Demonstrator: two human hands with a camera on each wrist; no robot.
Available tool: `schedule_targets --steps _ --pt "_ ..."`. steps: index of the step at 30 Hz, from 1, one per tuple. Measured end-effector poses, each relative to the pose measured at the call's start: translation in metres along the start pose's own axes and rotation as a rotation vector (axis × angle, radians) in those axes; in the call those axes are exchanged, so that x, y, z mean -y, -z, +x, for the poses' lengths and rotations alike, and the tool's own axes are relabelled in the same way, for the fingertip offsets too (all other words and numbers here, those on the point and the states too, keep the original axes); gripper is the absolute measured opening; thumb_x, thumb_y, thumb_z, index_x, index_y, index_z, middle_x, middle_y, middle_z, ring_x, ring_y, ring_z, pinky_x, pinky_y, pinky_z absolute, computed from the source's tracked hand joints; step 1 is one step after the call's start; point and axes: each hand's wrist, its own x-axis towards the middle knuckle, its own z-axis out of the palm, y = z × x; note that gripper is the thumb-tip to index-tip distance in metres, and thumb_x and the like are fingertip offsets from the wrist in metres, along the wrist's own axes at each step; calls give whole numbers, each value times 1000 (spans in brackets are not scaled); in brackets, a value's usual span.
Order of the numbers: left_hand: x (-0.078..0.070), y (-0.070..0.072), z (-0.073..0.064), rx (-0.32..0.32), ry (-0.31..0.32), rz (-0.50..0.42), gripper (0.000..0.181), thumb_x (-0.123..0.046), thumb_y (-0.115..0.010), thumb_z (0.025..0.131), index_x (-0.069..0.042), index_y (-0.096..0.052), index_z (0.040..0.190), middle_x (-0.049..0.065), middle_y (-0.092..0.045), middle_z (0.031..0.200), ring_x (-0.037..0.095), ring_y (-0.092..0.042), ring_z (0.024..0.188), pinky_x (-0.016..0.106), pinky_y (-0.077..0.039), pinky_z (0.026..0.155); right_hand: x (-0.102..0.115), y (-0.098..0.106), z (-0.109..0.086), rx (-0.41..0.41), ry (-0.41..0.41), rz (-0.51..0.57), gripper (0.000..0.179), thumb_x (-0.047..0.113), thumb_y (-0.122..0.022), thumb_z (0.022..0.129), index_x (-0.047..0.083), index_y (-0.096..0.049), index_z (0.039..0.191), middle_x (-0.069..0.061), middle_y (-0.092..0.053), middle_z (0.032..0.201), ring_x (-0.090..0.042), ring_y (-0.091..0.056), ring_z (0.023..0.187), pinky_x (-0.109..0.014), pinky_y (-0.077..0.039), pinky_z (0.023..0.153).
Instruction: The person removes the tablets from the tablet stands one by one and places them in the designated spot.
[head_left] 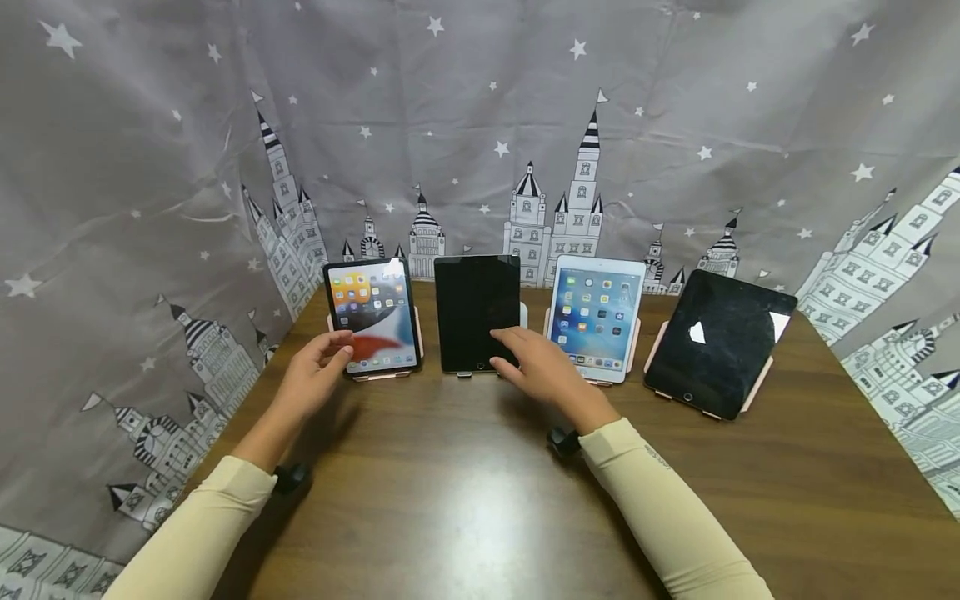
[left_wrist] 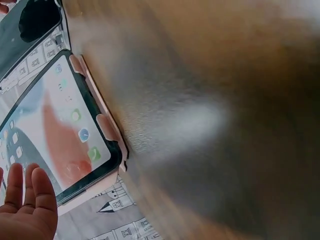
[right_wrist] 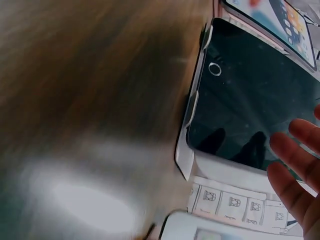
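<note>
My left hand (head_left: 311, 371) hovers at the lower left side of a lit tablet (head_left: 378, 304), fingers loosely bent, holding nothing. In the left wrist view its fingers (left_wrist: 44, 192) overlap the edge of that screen, which shows app icons over a red and blue wallpaper. My right hand (head_left: 543, 367) reaches across the right edge of a dark-screened tablet (head_left: 474, 308) with a round home button. Its fingers (right_wrist: 287, 150) are spread and relaxed beside that screen in the right wrist view, with dark finger reflections on the glass. Nothing is in its grasp.
To the right stand a lit white tablet (head_left: 596, 312) and a black tablet (head_left: 720, 350), tilted, with a dark reflective screen. Pinkish stands (left_wrist: 107, 127) prop the tablets on the brown wooden table (head_left: 480, 483). A grey curtain (head_left: 465, 100) printed with stars and castles hangs behind.
</note>
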Motion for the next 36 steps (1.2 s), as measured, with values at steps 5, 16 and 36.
schedule_targets --steps 5,16,36 --pt "2 0 7 -24 26 8 37 -17 -55 102 5 -56 132 26 -63 120 32 -60 103 15 -45 77 0 -6 13 -34 17 30 46 31 -59 100 4 -56 137 -12 -61 131 -26 -59 118 -44 -47 100" --pt "16 -1 14 -102 51 18 35 -20 -56 102 3 -60 128 23 -66 114 11 -58 94 14 -44 74 20 -12 41 -44 114 -11 44 31 -60 100 4 -59 134 -10 -64 127 -23 -62 114 -41 -50 95" --pt "3 19 42 -125 41 18 35 -21 -55 102 5 -61 125 22 -65 113 8 -54 92 20 -42 79 59 -19 106 -100 106 35 36 29 -60 99 7 -63 128 -5 -66 122 -16 -63 105 -35 -51 89"
